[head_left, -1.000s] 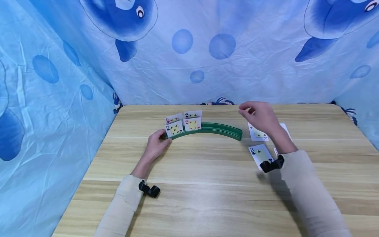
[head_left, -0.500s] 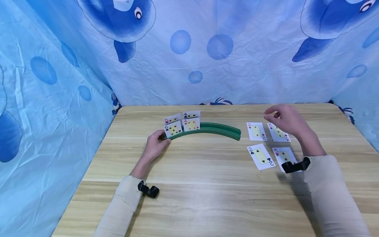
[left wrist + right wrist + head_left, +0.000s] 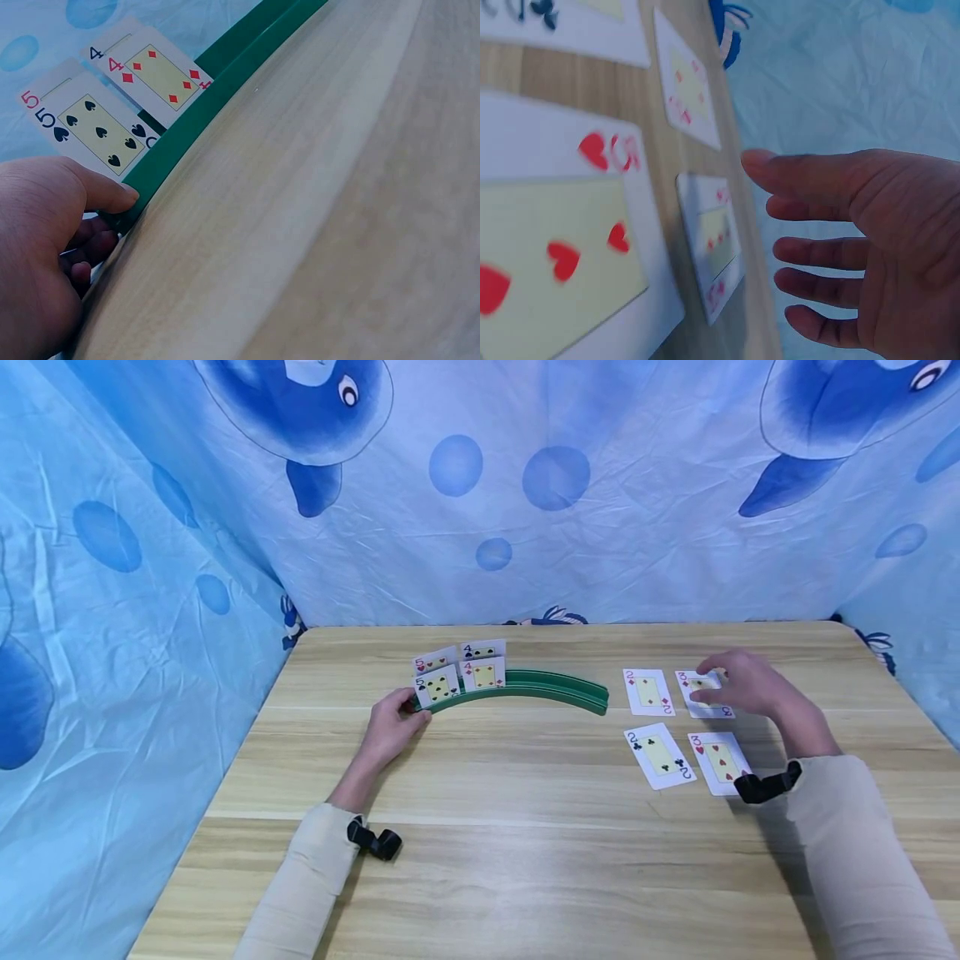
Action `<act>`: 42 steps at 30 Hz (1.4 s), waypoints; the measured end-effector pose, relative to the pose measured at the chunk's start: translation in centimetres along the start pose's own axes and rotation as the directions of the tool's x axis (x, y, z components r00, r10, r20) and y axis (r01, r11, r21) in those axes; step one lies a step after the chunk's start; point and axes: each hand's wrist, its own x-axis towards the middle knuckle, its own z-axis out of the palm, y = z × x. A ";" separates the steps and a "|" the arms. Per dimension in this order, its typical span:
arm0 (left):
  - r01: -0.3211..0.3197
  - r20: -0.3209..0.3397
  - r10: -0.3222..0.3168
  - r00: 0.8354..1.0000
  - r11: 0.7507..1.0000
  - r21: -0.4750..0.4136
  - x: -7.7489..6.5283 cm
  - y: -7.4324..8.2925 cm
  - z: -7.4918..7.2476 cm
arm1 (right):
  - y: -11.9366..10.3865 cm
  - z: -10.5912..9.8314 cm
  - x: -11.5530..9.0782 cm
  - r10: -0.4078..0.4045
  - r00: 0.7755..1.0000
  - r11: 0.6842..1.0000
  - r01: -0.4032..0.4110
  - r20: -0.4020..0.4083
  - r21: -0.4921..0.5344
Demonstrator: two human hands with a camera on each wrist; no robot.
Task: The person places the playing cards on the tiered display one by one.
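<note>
My left hand [image 3: 392,727] grips the left end of a curved green card holder [image 3: 555,685], thumb in front and fingers behind, as the left wrist view also shows. Standing in the holder are the five of spades [image 3: 438,687] and four of diamonds [image 3: 483,674] in front, with the five of hearts [image 3: 435,662] and four of spades [image 3: 483,649] behind. Over the three of diamonds [image 3: 693,703] hovers my right hand [image 3: 750,683]; its thumb and fingers are spread apart and hold nothing. In the right wrist view that hand is above the cards.
The two of diamonds [image 3: 648,692], two of clubs [image 3: 660,757] and three of hearts [image 3: 720,763] lie face up on the wooden table [image 3: 495,860]. A blue patterned cloth [image 3: 525,543] hangs behind the table and along its sides.
My right hand has moved right from beside the holder's right end, over the two of diamonds, to the three of diamonds. It has lowered and its fingers have spread. The left hand keeps its hold.
</note>
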 end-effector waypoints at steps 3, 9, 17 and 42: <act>-0.001 0.003 0.001 1.000 1.000 0.004 0.0 0.0 0.0 | 0.8 0.6 0.1 0.000 1.000 1.000 0.000 0.007 -0.016; 0.000 0.002 0.000 1.000 1.000 -0.002 0.0 0.0 -0.1 | 1.8 1.3 0.2 0.033 0.999 0.999 -0.033 0.042 -0.007; 0.005 0.002 -0.005 1.000 1.000 -0.001 -0.1 0.0 0.0 | 2.0 1.6 0.2 0.054 0.997 0.999 -0.054 0.051 -0.006; 0.001 0.002 -0.001 1.000 1.000 -0.006 -0.1 0.1 0.0 | 1.8 1.5 0.9 0.069 0.996 0.998 -0.068 0.061 -0.018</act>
